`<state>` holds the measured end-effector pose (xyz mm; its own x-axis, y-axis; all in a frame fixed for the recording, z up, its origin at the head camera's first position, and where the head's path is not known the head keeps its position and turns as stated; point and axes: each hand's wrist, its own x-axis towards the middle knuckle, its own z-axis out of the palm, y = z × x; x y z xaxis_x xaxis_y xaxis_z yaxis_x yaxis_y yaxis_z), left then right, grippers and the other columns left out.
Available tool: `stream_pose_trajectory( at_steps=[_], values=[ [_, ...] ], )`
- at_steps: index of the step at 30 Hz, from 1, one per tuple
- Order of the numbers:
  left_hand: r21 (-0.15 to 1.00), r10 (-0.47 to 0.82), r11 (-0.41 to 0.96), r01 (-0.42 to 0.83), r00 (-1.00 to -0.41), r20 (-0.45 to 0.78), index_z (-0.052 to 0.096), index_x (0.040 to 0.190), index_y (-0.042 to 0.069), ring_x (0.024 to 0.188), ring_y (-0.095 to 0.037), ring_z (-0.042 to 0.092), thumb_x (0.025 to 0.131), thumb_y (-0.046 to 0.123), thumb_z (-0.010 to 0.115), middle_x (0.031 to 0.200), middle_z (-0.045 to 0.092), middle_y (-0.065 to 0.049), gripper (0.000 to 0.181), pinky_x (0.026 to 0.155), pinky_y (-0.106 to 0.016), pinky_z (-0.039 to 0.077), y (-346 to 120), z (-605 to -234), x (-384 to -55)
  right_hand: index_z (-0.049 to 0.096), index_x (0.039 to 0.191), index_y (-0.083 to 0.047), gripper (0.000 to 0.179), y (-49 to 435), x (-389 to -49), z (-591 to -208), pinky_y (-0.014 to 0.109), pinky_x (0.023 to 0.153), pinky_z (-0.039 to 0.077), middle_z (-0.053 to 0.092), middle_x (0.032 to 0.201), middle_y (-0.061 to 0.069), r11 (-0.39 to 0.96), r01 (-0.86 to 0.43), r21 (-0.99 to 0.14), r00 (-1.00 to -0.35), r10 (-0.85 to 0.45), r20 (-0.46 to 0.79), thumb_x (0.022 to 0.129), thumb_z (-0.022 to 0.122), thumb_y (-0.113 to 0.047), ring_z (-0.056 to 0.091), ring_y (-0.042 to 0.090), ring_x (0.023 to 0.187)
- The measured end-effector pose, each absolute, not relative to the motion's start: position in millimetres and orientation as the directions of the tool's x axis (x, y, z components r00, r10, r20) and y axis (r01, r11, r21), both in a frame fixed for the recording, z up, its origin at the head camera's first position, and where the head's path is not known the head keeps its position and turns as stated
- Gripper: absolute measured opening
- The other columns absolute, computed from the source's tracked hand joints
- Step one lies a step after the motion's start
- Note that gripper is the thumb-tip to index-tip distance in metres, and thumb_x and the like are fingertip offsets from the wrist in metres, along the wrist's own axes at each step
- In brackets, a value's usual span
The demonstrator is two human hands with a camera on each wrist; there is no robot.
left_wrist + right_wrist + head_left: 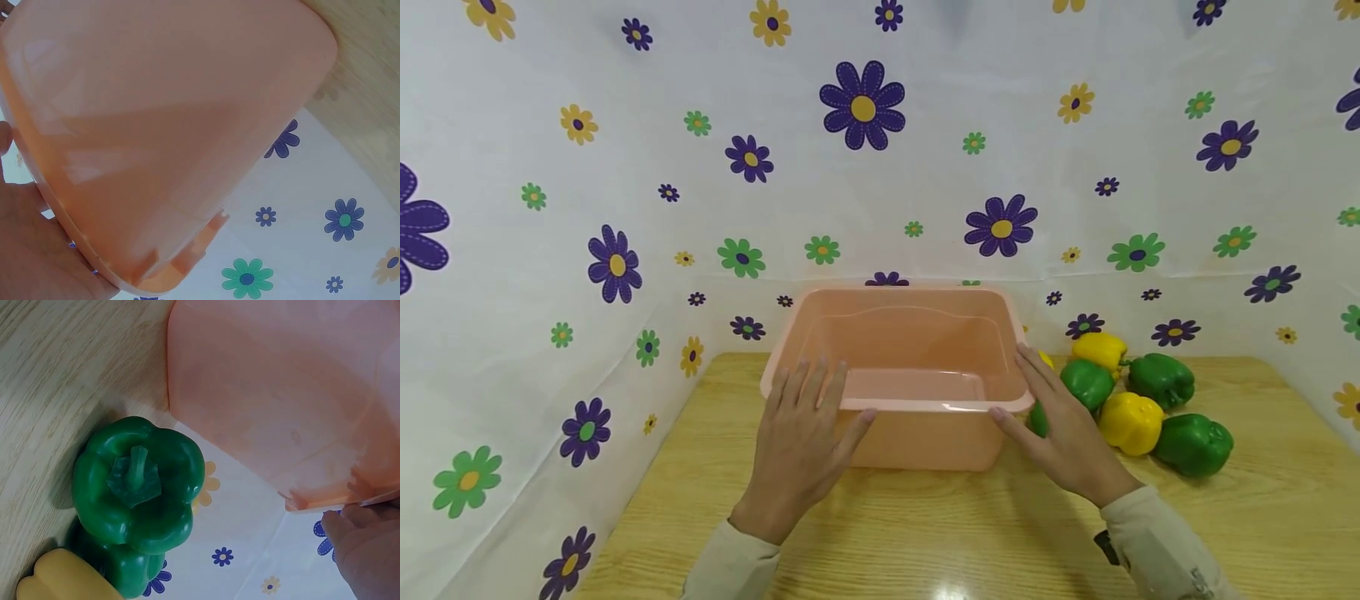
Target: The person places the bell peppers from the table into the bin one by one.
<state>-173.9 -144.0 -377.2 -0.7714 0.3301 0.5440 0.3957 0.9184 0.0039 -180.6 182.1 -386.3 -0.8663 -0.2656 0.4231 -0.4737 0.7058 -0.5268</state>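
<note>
A peach plastic basin [925, 437] stands upright on the table, with bare inner walls and floor showing in the head view. My left hand [801, 442] lies at its front left corner, fingers straight and spread across the rim. At the front right corner, my right hand [1067, 433] rests straight fingers along the side rim, with the thumb at the front rim. The left wrist view shows the basin's outer wall [187, 125] beside that hand's fingers. In the right wrist view, fingertips [337, 526] touch the basin's rim.
Right of the basin lies a group of green bell peppers [1195, 444] and yellow bell peppers [1131, 423], one green pepper [137, 481] close to its side. A flower-printed white cloth [910, 192] hangs behind and to the left of the wooden table [925, 525].
</note>
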Motion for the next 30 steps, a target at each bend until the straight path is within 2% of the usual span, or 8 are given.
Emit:
stream_pose_trajectory(
  at_steps=[4, 9, 11, 23, 30],
  values=[
    [0.002, 0.333, 0.914, 0.405, -0.754, 0.567, 0.052, 0.146, 0.001, 0.141, -0.045, 0.040, 0.104, 0.065, 0.023, 0.148, 0.049, -0.025, 0.082, 0.119, -0.058, 0.024, -143.7, -377.4, -173.3, 0.027, 0.160, -0.007, 0.080, 183.4, -179.3, -386.1, 0.065, 0.110, 0.034, 0.022, 0.167, 0.010, 0.707, -0.469, -0.529, -0.871, -0.268, 0.413, 0.099, 0.064, -0.042, 0.030, 0.040, 0.148],
    [0.010, 0.321, 0.912, 0.411, -0.727, 0.607, 0.046, 0.150, -0.001, 0.150, -0.044, 0.023, 0.103, 0.067, 0.019, 0.158, 0.036, -0.026, 0.087, 0.121, -0.058, 0.016, -144.4, -377.4, -175.9, 0.027, 0.160, -0.006, 0.080, 184.5, -177.0, -385.9, 0.064, 0.111, 0.033, 0.022, 0.167, 0.011, 0.708, -0.466, -0.531, -0.872, -0.267, 0.410, 0.100, 0.064, -0.042, 0.029, 0.039, 0.149],
    [0.014, 0.316, 0.912, 0.409, -0.725, 0.611, 0.045, 0.150, -0.001, 0.151, -0.043, 0.021, 0.103, 0.068, 0.019, 0.159, 0.033, -0.026, 0.087, 0.122, -0.058, 0.015, -144.6, -378.0, -177.3, 0.027, 0.160, -0.006, 0.079, 184.6, -176.4, -385.7, 0.064, 0.112, 0.033, 0.022, 0.167, 0.011, 0.707, -0.466, -0.532, -0.872, -0.265, 0.412, 0.100, 0.064, -0.041, 0.029, 0.039, 0.149],
    [-0.001, 0.313, 0.925, 0.380, -0.761, 0.568, 0.048, 0.148, -0.002, 0.144, -0.042, 0.036, 0.104, 0.066, 0.021, 0.152, 0.046, -0.024, 0.086, 0.121, -0.055, 0.022, -144.6, -378.3, -177.3, 0.026, 0.161, -0.007, 0.079, 182.6, -178.2, -384.6, 0.066, 0.111, 0.032, 0.019, 0.168, 0.009, 0.692, -0.451, -0.564, -0.884, -0.257, 0.391, 0.100, 0.063, -0.042, 0.027, 0.039, 0.150],
    [-0.003, 0.313, 0.919, 0.394, -0.724, 0.615, 0.041, 0.152, -0.002, 0.149, -0.043, 0.027, 0.103, 0.067, 0.020, 0.159, 0.035, -0.023, 0.088, 0.121, -0.059, 0.017, -144.4, -377.1, -179.6, 0.027, 0.160, -0.005, 0.078, 182.4, -179.5, -385.9, 0.066, 0.111, 0.031, 0.020, 0.168, 0.010, 0.679, -0.453, -0.578, -0.883, -0.254, 0.395, 0.100, 0.063, -0.040, 0.026, 0.039, 0.150]
  ],
)
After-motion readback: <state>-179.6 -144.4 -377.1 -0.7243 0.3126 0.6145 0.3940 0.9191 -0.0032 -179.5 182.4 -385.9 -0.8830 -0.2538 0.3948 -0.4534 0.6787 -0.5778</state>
